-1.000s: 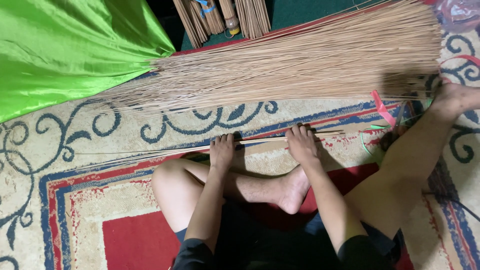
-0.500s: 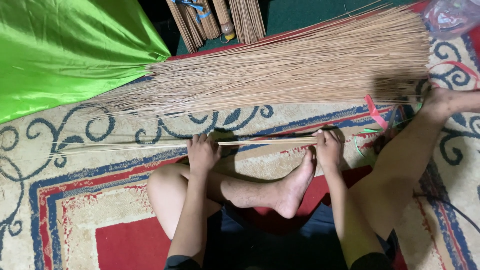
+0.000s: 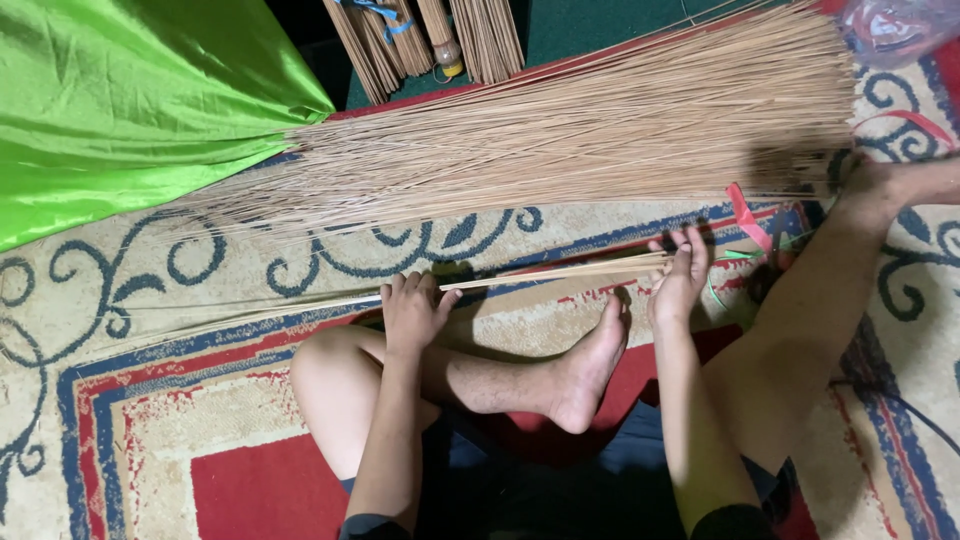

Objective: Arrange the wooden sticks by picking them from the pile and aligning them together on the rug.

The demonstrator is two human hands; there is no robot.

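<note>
A person sits cross-legged on a patterned carpet (image 3: 150,400), holding a small bundle of thin sticks (image 3: 540,275) level across the front of the knees. The left hand (image 3: 412,312) has its fingers (image 3: 400,290) curled over the bundle partway along its length, clenched on the sticks. The right hand (image 3: 680,275) closes around the thick, squared-off end, thumb underneath as far as I can tell. From the left hand the thin tips run on leftward, low over the carpet.

Just beyond the bundle, and apart from it, lies a large loose pile of sticks (image 3: 560,140), fanned out with its tips toward a bright green cloth (image 3: 130,110). Pink and green ribbon strips (image 3: 748,222) lie near the right hand, beside the bent right leg (image 3: 800,330). Tied stick bundles (image 3: 430,35) stand at the far edge, and a clear plastic bag (image 3: 900,25) sits in the corner.

To gather such a bundle well, I judge the butt ends should be kept flush in the right hand while the left keeps the sticks parallel and snug, so none cross or slip out. A firm but not crushing grip suits them, since they look thin and likely to snap if bent. Keeping the bundle clear of the loose pile avoids snagging stray sticks
</note>
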